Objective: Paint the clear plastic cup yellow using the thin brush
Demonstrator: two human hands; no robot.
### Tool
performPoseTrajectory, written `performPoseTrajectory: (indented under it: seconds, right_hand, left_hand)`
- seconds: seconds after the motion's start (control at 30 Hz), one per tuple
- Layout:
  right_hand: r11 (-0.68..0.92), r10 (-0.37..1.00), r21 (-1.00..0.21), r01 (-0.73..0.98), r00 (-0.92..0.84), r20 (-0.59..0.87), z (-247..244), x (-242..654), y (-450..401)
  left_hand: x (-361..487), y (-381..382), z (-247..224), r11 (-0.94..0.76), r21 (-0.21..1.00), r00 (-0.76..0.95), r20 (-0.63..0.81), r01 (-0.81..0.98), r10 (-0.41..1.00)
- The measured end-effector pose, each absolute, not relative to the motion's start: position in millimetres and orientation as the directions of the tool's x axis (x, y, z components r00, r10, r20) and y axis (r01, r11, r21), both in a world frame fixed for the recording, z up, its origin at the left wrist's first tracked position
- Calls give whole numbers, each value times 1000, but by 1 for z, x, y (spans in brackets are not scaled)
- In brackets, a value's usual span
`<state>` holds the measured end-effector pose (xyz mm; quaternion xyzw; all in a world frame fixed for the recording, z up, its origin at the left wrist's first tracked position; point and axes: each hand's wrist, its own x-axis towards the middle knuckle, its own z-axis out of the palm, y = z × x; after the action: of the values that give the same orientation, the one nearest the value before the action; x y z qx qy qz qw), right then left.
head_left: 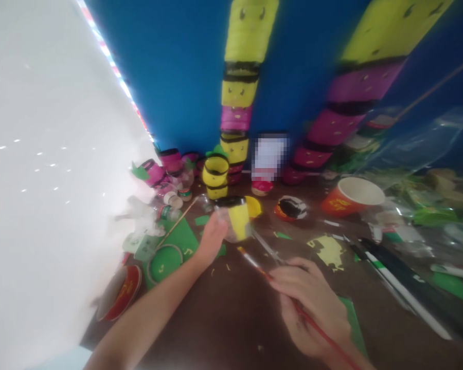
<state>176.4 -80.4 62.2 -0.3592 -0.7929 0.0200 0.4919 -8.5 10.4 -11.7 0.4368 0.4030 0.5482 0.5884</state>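
Observation:
My left hand point(215, 232) is closed around a clear plastic cup point(239, 222), tilted, with a black band at its top and yellow paint over part of its side. In my right hand point(312, 298) is a paintbrush point(256, 264) with a red handle, gripped like a pen. Yellow paint coats its bristles, which are just right of the cup and apart from it. A grey metal blade point(266, 244), perhaps of scissors, shows beyond my right fingers; its other end is hidden. Behind the cup sits a yellow dish point(253, 206). A low container of black paint point(291, 207) stands further right.
An orange paper cup point(353, 197) stands at the right, near pens point(409, 293) and clear plastic wrapping. Green sheets point(181, 236) and a tape ring point(165, 263) lie left. Painted yellow cups point(215, 172) and pink cups point(172, 160) line the blue wall point(170, 77). A red bowl point(121, 293) lies tipped at the left edge.

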Motion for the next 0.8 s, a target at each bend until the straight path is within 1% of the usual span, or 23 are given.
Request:
performPoseTrajectory:
  seconds: [0.1,0.17,0.27,0.37,0.57,0.67,0.8]
  right_hand:
    - [745,570,-359,562,-256,781,62,176,-80]
    - [731,575,-354,583,-247,780,61,174,-79]
    - [710,603,-365,602,-252,757,61,171,-77]
    - [718,613,-385,581,-265,744,64,173,-78]
    - [699,613,-417,581,-186,768,63,173,-82]
    - [642,658,-454,618,-141,740,62,170,-84]
    - [574,723,-486,659,-129,678,60,170,-84]
  left_hand:
    - [-8,11,-11,-30,962,68,51,-273,996]
    - [-8,10,-9,-30,964,51,45,-264,998]
    - [-7,8,-7,-20,961,35,31,-277,999]
    - [-7,8,-10,-22,960,28,32,-280,999]
    - [-8,12,-17,-60,966,-17,57,-253,998]
    - [-8,13,-16,-78,964,-4,80,-253,997]
    - [-8,13,-15,-75,968,18,82,-239,996]
